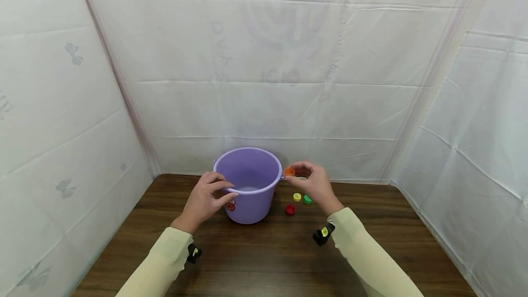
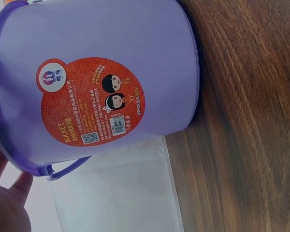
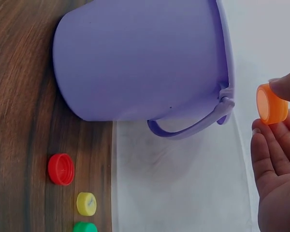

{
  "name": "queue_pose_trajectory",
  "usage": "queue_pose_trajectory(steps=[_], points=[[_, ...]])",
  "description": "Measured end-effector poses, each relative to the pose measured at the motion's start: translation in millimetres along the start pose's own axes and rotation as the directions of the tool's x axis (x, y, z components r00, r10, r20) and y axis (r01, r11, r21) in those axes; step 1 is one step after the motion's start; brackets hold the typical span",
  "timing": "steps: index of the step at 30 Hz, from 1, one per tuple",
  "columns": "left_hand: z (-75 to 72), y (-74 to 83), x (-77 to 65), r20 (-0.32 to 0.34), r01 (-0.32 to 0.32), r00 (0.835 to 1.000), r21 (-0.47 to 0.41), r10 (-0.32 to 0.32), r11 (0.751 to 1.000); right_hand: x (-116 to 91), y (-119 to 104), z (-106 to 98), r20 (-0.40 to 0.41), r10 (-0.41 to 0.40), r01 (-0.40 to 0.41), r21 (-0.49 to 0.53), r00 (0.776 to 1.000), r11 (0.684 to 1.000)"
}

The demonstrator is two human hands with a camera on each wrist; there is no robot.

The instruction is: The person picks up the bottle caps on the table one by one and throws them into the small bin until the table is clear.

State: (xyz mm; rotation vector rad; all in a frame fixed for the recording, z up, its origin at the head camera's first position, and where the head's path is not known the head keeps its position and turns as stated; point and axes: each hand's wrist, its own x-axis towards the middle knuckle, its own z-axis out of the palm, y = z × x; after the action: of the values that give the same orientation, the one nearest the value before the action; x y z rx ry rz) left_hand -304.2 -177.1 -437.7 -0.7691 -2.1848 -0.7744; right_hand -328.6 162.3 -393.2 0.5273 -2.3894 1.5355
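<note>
A purple bucket (image 1: 251, 205) stands upright on the table, its red label (image 2: 94, 102) facing the left wrist camera. My left hand (image 1: 206, 196) holds the bucket's near-left rim, fingers over the edge and thumb on the outside. Just right of the rim, raised to about its height, my right hand (image 1: 312, 182) pinches an orange bottle cap (image 3: 271, 104) between thumb and fingers. Below that hand, a red cap (image 3: 61, 169), a yellow cap (image 3: 86, 204) and a green cap (image 3: 85, 227) lie on the table. The visible part of the bucket's inside holds nothing.
The dark wooden table (image 1: 247, 260) meets white sheet walls (image 1: 264, 104) at the back and both sides. The bucket's purple handle (image 3: 188, 129) hangs down behind it. Each wrist wears a small black camera (image 1: 323, 234).
</note>
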Motion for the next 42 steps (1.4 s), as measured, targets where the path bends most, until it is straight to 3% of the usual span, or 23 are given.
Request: queue_pose_trajectory(steps=[18,42], points=[[0.1,-0.8,-0.5,-0.025,-0.025,0.999,0.031,0.025,0.999,17.8,-14.4,19.8,-0.005,-0.052,0.052,-0.007,0.999,0.999],[-1.4,0.3,0.6,-0.020,-0.035,0.999,0.050,0.036,0.998,25.8,-23.7,41.2,-0.011,-0.079,0.080,0.091,0.997,0.993]])
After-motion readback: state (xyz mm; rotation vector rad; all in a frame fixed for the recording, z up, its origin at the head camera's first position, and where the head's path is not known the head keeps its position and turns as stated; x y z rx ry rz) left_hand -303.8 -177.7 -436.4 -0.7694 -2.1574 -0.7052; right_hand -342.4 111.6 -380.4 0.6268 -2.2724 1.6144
